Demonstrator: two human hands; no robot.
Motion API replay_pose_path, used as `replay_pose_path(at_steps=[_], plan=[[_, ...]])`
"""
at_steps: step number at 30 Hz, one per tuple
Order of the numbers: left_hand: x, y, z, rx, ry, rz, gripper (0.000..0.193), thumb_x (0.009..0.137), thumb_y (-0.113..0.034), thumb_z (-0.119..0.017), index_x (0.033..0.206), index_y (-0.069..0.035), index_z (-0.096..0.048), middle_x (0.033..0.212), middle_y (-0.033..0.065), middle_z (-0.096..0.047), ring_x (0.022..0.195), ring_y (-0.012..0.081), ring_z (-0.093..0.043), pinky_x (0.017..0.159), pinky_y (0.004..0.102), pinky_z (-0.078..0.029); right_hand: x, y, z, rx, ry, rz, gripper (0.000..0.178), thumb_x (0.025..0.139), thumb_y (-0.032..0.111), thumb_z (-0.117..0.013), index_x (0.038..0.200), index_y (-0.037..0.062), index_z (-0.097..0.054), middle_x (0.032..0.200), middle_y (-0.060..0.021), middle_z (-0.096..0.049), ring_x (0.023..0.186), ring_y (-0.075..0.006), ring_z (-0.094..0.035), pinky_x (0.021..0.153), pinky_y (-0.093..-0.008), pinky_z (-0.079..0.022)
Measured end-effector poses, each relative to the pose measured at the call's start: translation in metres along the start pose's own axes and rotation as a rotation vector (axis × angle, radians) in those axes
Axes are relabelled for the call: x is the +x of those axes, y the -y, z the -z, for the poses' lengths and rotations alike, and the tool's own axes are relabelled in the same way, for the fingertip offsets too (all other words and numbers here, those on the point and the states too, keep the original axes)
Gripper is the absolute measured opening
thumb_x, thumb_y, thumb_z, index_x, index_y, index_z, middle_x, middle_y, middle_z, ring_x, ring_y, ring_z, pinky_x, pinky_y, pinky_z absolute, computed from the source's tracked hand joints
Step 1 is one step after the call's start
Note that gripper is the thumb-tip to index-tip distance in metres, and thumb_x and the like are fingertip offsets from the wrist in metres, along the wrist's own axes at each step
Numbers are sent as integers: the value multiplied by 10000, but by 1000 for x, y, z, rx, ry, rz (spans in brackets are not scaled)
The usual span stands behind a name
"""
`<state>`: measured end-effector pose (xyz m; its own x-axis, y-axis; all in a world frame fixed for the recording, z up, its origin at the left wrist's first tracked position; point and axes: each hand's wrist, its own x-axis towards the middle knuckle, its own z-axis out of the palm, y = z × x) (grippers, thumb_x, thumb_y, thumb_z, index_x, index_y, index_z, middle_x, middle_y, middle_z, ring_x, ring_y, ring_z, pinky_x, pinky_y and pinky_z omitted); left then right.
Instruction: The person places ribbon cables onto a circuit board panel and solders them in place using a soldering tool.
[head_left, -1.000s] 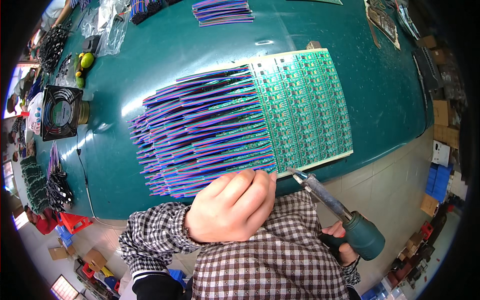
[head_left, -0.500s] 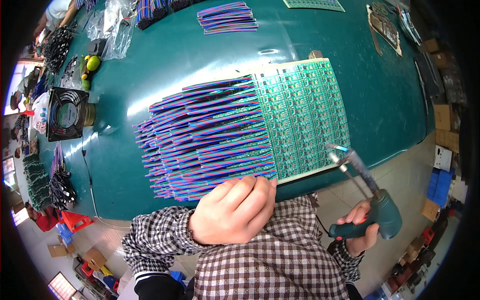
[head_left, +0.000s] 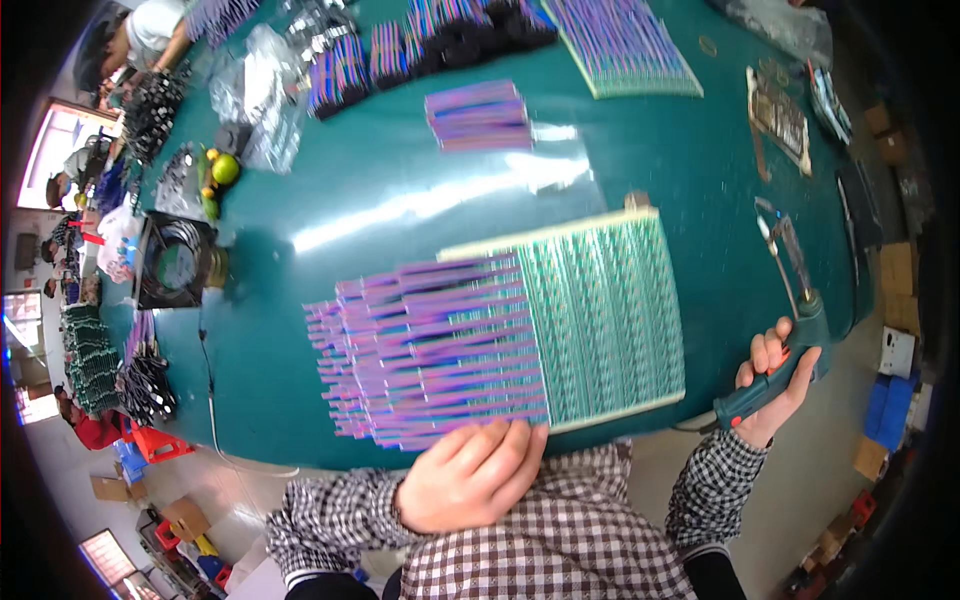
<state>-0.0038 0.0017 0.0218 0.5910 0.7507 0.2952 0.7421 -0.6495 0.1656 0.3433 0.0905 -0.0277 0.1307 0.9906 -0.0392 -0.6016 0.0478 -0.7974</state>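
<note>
On the table [head_left: 720,250], the circuit-board panel [head_left: 605,325] is lying, ribbon wires [head_left: 430,350] trailing from its left side. At its near-left corner, left hand [head_left: 472,478] is resting curled fingers by the wires; grasp, cannot tell. Right of panel, right hand [head_left: 780,398] is gripping a soldering gun [head_left: 814,322]. Left of panel, fan [head_left: 175,262] is standing.

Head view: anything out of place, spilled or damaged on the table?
No spill or damage visible, though blur hides detail on the circuit board panel. One oddity: a fruit-like yellow-green ball between the fan and clear plastic bag, seemingly unrelated to electronics.
</note>
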Motion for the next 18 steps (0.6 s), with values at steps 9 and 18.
replay_pose_path(at_steps=[9, 18], plan=[[67, 98, 59, -426, -63, 92, 308, 728, 1, -715, 1030, -49, -747, 1007, 108, -697, 925, 239, -681, 784, 371, -562, 42, -19, 26, 204, -72, -103, 510, 1067, 467, -452, 1191, -26, -490, 805, -36, -500, 734, -134, -538, 518, -270, -593], [120, 209, -53, -390, 10, 364, 111, 824, -56, -736, 875, -34, -640, 832, 117, -601, 766, 289, -639, 677, 384, -516, 45, -24, 10, 80, -148, -71, 500, 1071, 458, -445, 1175, -28, -502, 780, -31, -499, 692, -120, -531, 493, -244, -569]])
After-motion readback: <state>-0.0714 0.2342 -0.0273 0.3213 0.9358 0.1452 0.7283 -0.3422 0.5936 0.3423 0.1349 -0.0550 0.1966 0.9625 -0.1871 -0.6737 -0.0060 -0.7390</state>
